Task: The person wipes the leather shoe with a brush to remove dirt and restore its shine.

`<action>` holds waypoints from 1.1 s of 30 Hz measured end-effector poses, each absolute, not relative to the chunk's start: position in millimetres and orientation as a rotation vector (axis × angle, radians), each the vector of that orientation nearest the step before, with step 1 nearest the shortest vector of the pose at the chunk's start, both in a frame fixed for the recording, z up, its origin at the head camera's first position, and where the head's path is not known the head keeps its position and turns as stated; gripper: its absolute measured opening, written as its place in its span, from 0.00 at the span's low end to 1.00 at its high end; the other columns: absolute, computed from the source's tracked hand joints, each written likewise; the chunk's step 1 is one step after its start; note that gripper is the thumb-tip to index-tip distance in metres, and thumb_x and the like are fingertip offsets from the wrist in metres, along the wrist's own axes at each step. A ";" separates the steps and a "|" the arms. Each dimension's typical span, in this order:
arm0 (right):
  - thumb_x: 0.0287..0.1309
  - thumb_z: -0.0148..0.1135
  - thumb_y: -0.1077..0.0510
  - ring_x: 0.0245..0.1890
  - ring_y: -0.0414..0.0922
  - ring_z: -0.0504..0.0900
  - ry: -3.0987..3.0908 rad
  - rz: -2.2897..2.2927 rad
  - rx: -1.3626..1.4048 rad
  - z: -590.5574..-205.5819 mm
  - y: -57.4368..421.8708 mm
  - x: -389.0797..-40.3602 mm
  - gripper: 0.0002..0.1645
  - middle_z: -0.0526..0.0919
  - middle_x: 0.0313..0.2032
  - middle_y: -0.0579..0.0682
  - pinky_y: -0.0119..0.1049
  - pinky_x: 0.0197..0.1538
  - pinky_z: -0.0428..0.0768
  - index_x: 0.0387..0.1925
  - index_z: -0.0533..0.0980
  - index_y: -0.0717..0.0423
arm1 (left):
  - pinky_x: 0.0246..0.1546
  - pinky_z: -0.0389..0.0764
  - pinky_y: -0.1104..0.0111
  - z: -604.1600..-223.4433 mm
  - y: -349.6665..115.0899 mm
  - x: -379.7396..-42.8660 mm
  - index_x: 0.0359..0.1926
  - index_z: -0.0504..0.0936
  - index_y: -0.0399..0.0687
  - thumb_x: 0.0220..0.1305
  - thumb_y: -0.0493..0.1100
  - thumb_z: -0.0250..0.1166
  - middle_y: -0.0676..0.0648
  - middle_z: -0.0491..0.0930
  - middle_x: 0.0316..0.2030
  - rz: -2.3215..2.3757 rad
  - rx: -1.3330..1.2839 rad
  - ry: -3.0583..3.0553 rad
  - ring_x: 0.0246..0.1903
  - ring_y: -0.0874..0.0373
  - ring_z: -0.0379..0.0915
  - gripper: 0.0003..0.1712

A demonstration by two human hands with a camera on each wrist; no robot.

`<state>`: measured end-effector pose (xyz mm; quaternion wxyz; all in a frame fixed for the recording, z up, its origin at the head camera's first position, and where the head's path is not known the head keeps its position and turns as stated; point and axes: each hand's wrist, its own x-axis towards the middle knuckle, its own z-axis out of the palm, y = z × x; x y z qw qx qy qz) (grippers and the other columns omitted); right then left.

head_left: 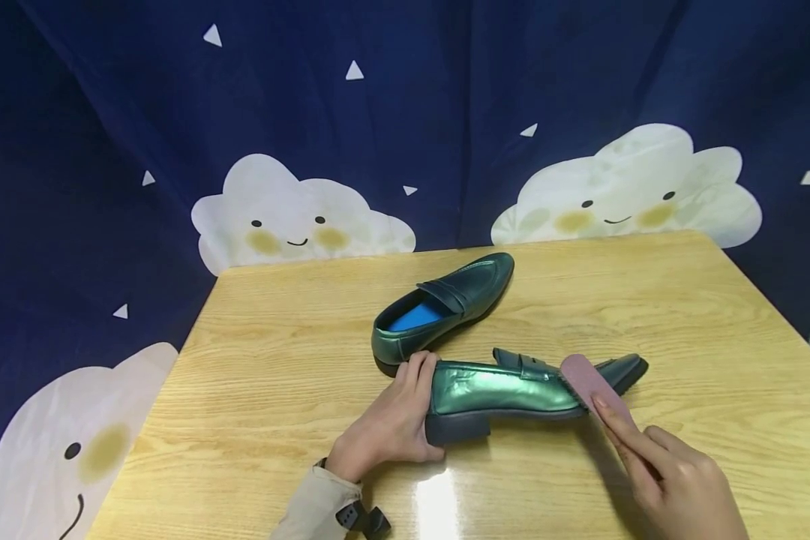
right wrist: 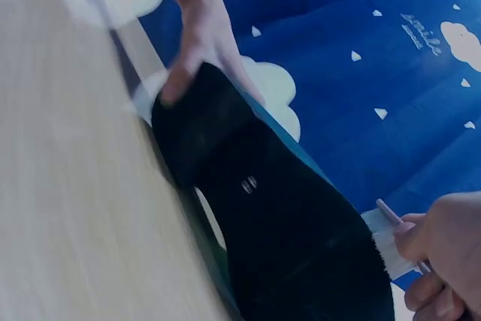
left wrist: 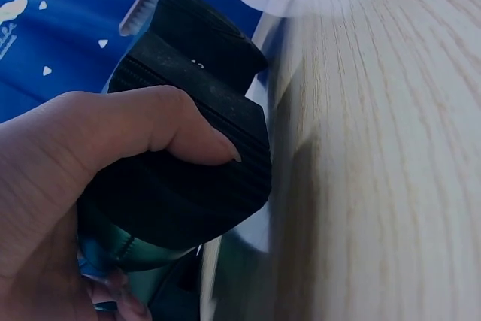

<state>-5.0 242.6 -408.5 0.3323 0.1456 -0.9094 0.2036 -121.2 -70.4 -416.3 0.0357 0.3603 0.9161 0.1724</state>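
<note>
A shiny green loafer (head_left: 499, 390) with a black sole is tilted on its side, toe pointing right. My left hand (head_left: 398, 412) grips it round the heel, the thumb pressed on the black heel block (left wrist: 203, 186) in the left wrist view. With my right hand (head_left: 675, 472) I hold a pink-backed brush (head_left: 594, 386), the index finger stretched along its back. Its pale bristles (right wrist: 389, 246) meet the shoe's upper near the toe; the right wrist view shows the sole (right wrist: 293, 216) facing that camera. The matching loafer (head_left: 469, 292) stands upright just behind, blue insole showing.
Both shoes are over a light wooden table (head_left: 277, 337). A dark blue curtain (head_left: 432, 97) printed with smiling clouds and small white triangles hangs behind the table's back edge. A black device (head_left: 361, 517) is strapped near my left sleeve cuff.
</note>
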 end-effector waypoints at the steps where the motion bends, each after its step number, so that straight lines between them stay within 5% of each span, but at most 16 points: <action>1: 0.70 0.39 0.36 0.17 0.27 0.49 -2.378 0.543 0.387 -409.1 241.3 -4.2 0.34 0.57 0.16 0.33 0.20 0.18 0.50 0.52 0.82 0.53 | 0.58 0.70 0.64 -416.4 -70.5 -120.8 0.70 0.48 0.36 0.31 0.58 0.79 0.39 0.53 0.65 0.526 1.106 2.815 0.60 0.47 0.58 0.71; 11: 0.68 0.40 0.34 0.15 0.25 0.50 -2.365 0.567 0.276 -416.6 256.4 -6.0 0.35 0.61 0.14 0.35 0.22 0.16 0.52 0.52 0.82 0.53 | 0.60 0.69 0.62 -416.9 -69.8 -116.9 0.71 0.48 0.34 0.31 0.60 0.80 0.37 0.54 0.65 0.463 1.120 2.832 0.61 0.46 0.58 0.72; 18: 0.68 0.55 0.49 0.15 0.26 0.53 -2.402 0.637 0.298 -415.8 257.4 -5.5 0.20 0.63 0.15 0.35 0.20 0.18 0.54 0.54 0.81 0.53 | 0.59 0.69 0.61 -415.8 -69.6 -116.6 0.70 0.49 0.36 0.30 0.60 0.80 0.38 0.54 0.65 0.452 1.127 2.858 0.60 0.46 0.59 0.72; 23: 0.50 0.66 0.70 0.18 0.25 0.60 -2.411 0.605 0.189 -416.2 274.4 -13.2 0.27 0.77 0.18 0.46 0.21 0.21 0.60 0.55 0.80 0.54 | 0.59 0.69 0.61 -414.5 -68.9 -115.7 0.70 0.50 0.35 0.30 0.60 0.80 0.38 0.55 0.64 0.440 1.137 2.865 0.60 0.46 0.59 0.72; 28: 0.49 0.66 0.73 0.20 0.21 0.65 -2.385 0.642 0.161 -421.9 291.5 -27.6 0.28 0.85 0.28 0.62 0.21 0.21 0.65 0.54 0.80 0.58 | 0.59 0.69 0.61 -414.9 -68.2 -116.3 0.70 0.49 0.36 0.30 0.60 0.80 0.38 0.55 0.64 0.440 1.133 2.867 0.60 0.46 0.58 0.72; 33: 0.50 0.66 0.74 0.17 0.22 0.63 -2.371 0.682 0.137 -427.8 307.7 -41.1 0.26 0.83 0.34 0.66 0.20 0.20 0.63 0.53 0.80 0.58 | 0.60 0.68 0.61 -415.2 -68.4 -116.1 0.70 0.49 0.36 0.30 0.60 0.80 0.38 0.55 0.64 0.451 1.121 2.859 0.61 0.46 0.58 0.71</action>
